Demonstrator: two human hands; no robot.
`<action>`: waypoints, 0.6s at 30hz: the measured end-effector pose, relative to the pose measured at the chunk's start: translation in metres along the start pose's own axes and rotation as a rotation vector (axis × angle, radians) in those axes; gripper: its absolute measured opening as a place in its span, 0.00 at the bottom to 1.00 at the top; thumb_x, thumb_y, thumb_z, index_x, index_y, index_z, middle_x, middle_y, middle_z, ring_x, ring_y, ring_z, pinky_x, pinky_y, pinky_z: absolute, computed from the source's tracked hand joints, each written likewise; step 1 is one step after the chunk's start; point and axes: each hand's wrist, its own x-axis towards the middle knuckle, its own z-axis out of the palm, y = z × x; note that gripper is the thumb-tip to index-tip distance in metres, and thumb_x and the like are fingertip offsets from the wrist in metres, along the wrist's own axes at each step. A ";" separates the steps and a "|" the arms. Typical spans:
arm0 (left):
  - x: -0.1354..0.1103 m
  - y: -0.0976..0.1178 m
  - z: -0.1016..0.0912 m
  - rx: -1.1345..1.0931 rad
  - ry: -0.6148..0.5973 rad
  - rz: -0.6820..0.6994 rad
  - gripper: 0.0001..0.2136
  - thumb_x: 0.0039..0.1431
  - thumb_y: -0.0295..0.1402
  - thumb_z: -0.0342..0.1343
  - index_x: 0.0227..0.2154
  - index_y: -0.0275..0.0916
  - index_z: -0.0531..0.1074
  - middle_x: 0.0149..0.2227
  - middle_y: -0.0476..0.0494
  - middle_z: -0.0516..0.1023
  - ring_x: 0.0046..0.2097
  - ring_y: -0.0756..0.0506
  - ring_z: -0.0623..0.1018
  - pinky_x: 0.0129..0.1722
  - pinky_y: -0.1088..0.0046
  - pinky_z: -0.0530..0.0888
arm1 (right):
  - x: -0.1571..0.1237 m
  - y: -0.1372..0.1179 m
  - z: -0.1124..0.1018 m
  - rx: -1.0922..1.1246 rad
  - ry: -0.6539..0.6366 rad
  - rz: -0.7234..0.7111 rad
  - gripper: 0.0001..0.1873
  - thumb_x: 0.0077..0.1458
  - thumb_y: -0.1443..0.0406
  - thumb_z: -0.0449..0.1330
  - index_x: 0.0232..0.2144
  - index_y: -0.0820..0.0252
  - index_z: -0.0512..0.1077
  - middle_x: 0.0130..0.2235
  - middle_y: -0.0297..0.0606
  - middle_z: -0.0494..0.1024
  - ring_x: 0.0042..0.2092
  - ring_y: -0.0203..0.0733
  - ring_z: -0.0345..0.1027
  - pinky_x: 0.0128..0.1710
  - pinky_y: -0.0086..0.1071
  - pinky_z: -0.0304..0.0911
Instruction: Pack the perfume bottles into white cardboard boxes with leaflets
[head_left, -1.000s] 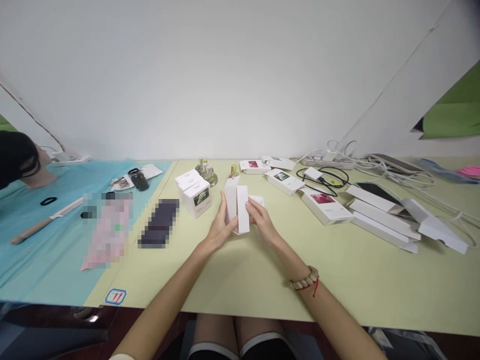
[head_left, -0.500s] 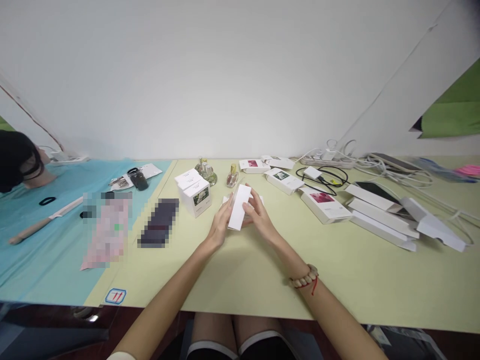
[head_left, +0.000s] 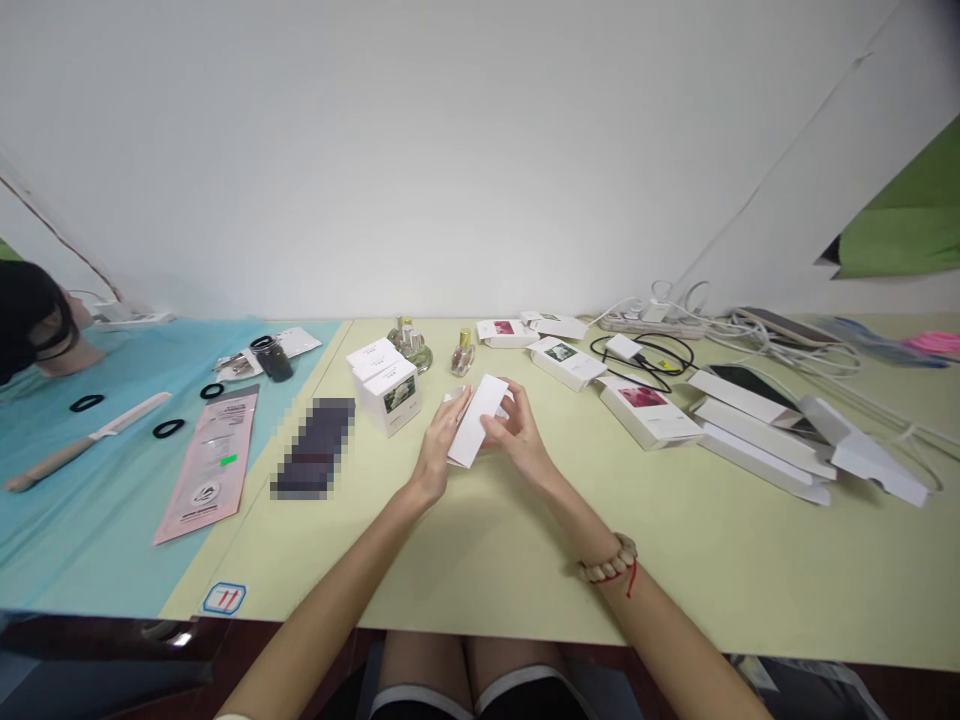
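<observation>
Between my two hands, above the middle of the table, is a small white cardboard box (head_left: 478, 422), tilted with a narrow side toward me. My left hand (head_left: 435, 450) grips its left side. On its right side, my right hand (head_left: 519, 435) presses with the thumb, the fingers curled behind. The far side of the box is hidden. Just beyond the hands stands a small glass bottle with a gold cap (head_left: 463, 355). Left of it are several more glass bottles (head_left: 414, 350) and a group of white boxes with a flower picture (head_left: 387, 385).
Flattened cartons (head_left: 649, 410) and open white cartons (head_left: 765, 440) lie at right, near cables (head_left: 652, 350) and a power strip. At left are a dark blurred-out object (head_left: 315, 448), a pink packet (head_left: 210, 460), a knife-shaped tool (head_left: 97, 435), a dark jar (head_left: 274, 358) and another person's head (head_left: 45, 320).
The white box has tilted further to the right at its top and sits slightly lower, with both hands still on it. The view has shifted slightly.
</observation>
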 end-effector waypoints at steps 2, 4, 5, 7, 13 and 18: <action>0.000 0.002 -0.002 0.044 -0.047 0.080 0.25 0.60 0.46 0.36 0.58 0.43 0.54 0.60 0.45 0.57 0.60 0.38 0.56 0.57 0.56 0.56 | -0.001 0.000 0.001 0.008 0.006 -0.006 0.29 0.44 0.57 0.61 0.47 0.45 0.54 0.51 0.38 0.62 0.40 0.42 0.68 0.27 0.33 0.71; -0.001 0.003 -0.003 0.098 -0.073 0.145 0.27 0.58 0.47 0.39 0.58 0.41 0.54 0.59 0.43 0.57 0.59 0.37 0.57 0.57 0.56 0.56 | -0.001 -0.001 0.002 0.010 0.012 -0.006 0.29 0.44 0.58 0.61 0.48 0.45 0.54 0.50 0.38 0.63 0.40 0.42 0.68 0.28 0.34 0.71; -0.001 0.003 -0.003 0.118 -0.069 0.154 0.27 0.57 0.47 0.41 0.58 0.41 0.54 0.59 0.42 0.58 0.59 0.37 0.58 0.56 0.56 0.58 | -0.002 -0.001 0.002 0.012 0.014 -0.005 0.30 0.44 0.58 0.62 0.48 0.45 0.54 0.50 0.38 0.63 0.40 0.42 0.68 0.28 0.34 0.71; -0.002 0.002 -0.002 0.118 -0.034 0.118 0.27 0.55 0.49 0.43 0.55 0.41 0.59 0.57 0.40 0.59 0.55 0.36 0.63 0.49 0.60 0.67 | -0.002 -0.002 0.003 0.015 0.009 -0.001 0.33 0.43 0.58 0.62 0.50 0.45 0.52 0.49 0.38 0.63 0.40 0.42 0.68 0.27 0.34 0.71; -0.001 -0.006 -0.001 -0.225 0.077 -0.151 0.23 0.51 0.47 0.46 0.44 0.37 0.69 0.44 0.39 0.70 0.33 0.45 0.73 0.15 0.76 0.65 | -0.001 -0.001 0.002 -0.047 0.047 -0.015 0.45 0.39 0.56 0.64 0.55 0.44 0.44 0.46 0.39 0.65 0.36 0.42 0.70 0.25 0.33 0.70; 0.006 0.000 -0.004 -0.481 0.190 -0.372 0.21 0.50 0.45 0.45 0.38 0.34 0.70 0.24 0.45 0.71 0.24 0.46 0.71 0.12 0.77 0.63 | 0.001 -0.004 -0.002 -0.100 0.176 -0.093 0.48 0.39 0.56 0.65 0.58 0.48 0.43 0.42 0.39 0.70 0.39 0.42 0.69 0.34 0.34 0.69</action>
